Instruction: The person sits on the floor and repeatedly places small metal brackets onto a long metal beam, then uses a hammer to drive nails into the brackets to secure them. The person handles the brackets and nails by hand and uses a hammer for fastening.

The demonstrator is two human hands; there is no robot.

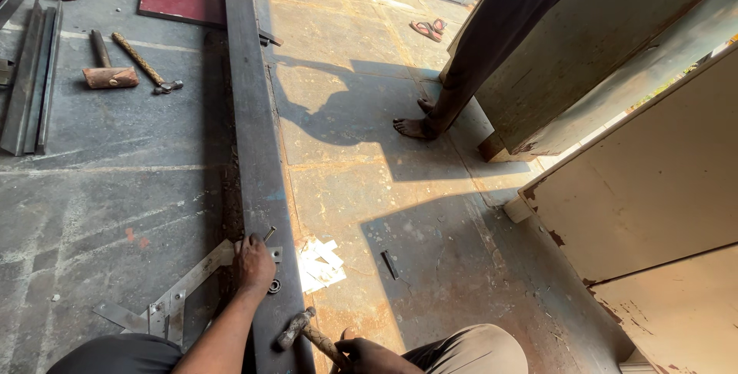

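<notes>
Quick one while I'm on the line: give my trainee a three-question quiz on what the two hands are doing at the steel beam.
1. True or false: the left hand presses a flat metal bracket against the long steel beam.
2. What does the right hand hold? A) hammer B) saw C) drill
3. Fill in: a small ___ stands at the left fingertips.

Key: 1 true. 2 A, a wooden-handled hammer with its head over the beam. 3 nail, tilted, by the bracket's end.

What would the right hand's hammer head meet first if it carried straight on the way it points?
Probably the grey steel beam just ahead of the hammer held by the right hand, near the left hand; depth is unclear.
</notes>
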